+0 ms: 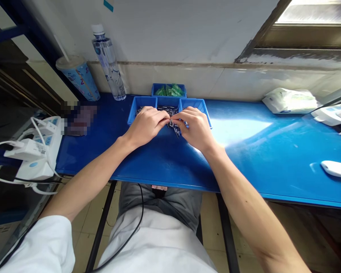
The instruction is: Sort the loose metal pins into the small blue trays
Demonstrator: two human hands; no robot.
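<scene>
Both hands meet over the blue bins, fingertips almost touching. My left hand (150, 123) is closed in a pinch in front of the left blue bin (144, 101). From the other side my right hand (195, 127) pinches too, in front of the right blue bin (195, 103). Whatever lies between the fingertips is too small to name. Beneath and between them, small metal pieces (176, 130) are heaped in the middle bin and spill out at its front. A rear blue bin (155, 90) holds green packets (173, 90).
On the blue table (244, 151), a water bottle (109, 66) and a cup with a straw (78, 77) stand at the back left. Power strips with cables (41, 151) lie left. A white plastic packet (290, 100) and a white device (337, 169) lie right.
</scene>
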